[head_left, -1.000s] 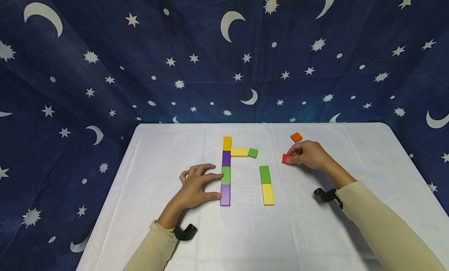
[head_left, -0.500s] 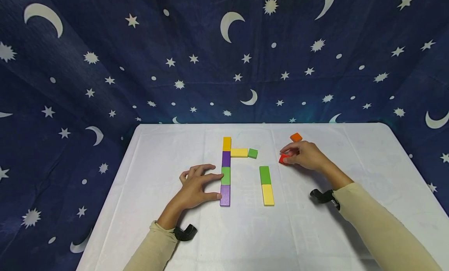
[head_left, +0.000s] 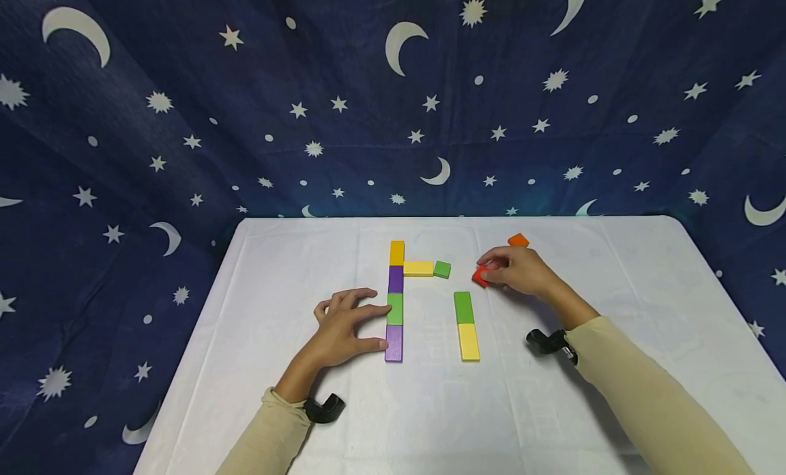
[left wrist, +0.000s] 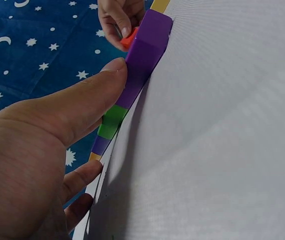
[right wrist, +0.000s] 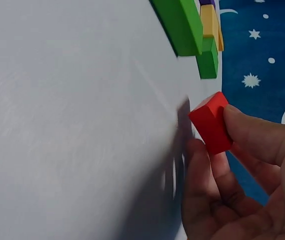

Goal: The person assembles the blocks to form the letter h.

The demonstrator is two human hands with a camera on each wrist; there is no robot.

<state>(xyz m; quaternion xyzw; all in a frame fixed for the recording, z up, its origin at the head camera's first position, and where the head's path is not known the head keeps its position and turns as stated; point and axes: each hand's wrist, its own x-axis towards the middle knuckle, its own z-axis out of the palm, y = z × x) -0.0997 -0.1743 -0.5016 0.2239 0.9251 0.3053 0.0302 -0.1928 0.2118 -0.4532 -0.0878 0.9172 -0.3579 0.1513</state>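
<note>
A red block (right wrist: 213, 125) is pinched between the thumb and fingers of my right hand (head_left: 518, 270), just right of the small green block (head_left: 442, 269). My left hand (head_left: 340, 332) lies beside a column of blocks, its fingers spread. The thumb touches the light purple block (head_left: 394, 343) at the near end, and the index fingertip rests at the light green block (head_left: 395, 309). Farther up the column come a dark purple block (head_left: 396, 279) and an orange-yellow block (head_left: 397, 253). From the column a yellow block (head_left: 419, 268) reaches right to the small green one.
Right of the column, a green block (head_left: 464, 307) and a pale yellow block (head_left: 469, 342) lie end to end. An orange block (head_left: 518, 240) sits behind my right hand. The white tabletop (head_left: 258, 270) meets a dark blue star-patterned cloth (head_left: 344, 168) at the back.
My right hand has carried the red block leftward, toward the small green block, and the block has turned a little. My left hand has stayed in place.
</note>
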